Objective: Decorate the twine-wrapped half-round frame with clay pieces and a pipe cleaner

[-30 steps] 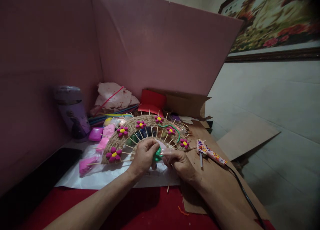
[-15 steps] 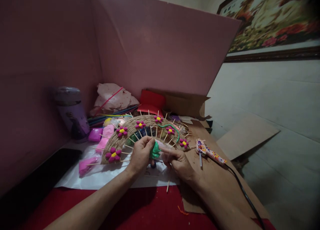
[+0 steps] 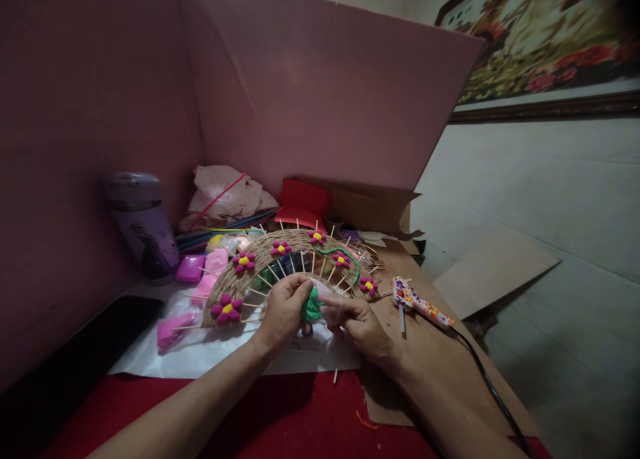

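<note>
My left hand (image 3: 283, 310) and my right hand (image 3: 356, 325) meet over a lump of green clay (image 3: 313, 305), and both pinch it between their fingertips. Just behind them lies a half-round woven twine fan (image 3: 260, 252) with wooden sticks poking out. Several pink clay flowers with yellow centres (image 3: 227, 310) sit on it, and a thin green clay strand (image 3: 345, 253) curls on its right side. The fan rests on a white sheet (image 3: 200, 356).
A patterned glue gun (image 3: 420, 304) with a black cord lies on brown cardboard (image 3: 440, 352) at the right. Pink clay packets (image 3: 190, 268) and a purple bottle (image 3: 145, 222) stand at the left. Pink boards (image 3: 310, 86) wall in the back. A dark phone (image 3: 120, 312) lies at the left.
The green clay has been lifted slightly and worked between both hands' fingertips. The hands stay in nearly the same place.
</note>
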Tool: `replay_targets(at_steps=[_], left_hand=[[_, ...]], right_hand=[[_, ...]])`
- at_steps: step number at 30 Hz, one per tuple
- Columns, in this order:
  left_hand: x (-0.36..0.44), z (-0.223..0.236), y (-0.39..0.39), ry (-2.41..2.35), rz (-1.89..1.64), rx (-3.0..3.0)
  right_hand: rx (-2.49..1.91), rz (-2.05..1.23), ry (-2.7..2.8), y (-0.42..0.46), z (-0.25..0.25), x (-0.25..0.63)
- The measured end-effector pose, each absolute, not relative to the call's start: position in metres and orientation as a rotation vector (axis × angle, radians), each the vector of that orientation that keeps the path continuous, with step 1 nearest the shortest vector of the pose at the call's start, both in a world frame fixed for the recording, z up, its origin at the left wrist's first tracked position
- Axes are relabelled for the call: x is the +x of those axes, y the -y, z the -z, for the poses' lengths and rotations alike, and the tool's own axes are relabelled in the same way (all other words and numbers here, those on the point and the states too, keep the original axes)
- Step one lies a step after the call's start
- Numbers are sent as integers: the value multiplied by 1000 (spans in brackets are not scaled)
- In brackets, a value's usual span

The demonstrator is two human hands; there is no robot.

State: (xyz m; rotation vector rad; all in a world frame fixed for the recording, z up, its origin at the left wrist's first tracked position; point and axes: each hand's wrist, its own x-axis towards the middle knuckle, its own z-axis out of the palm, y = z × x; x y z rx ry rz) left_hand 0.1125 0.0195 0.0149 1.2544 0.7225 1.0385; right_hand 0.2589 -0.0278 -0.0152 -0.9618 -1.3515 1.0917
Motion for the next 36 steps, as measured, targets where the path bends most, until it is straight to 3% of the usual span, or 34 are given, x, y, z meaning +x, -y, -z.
replay_targets(at_steps=[36], left_hand=[[112, -13, -23, -753, -1105, 1250]], right_hand=[[-895, -1064, 1241, 29, 12, 255]])
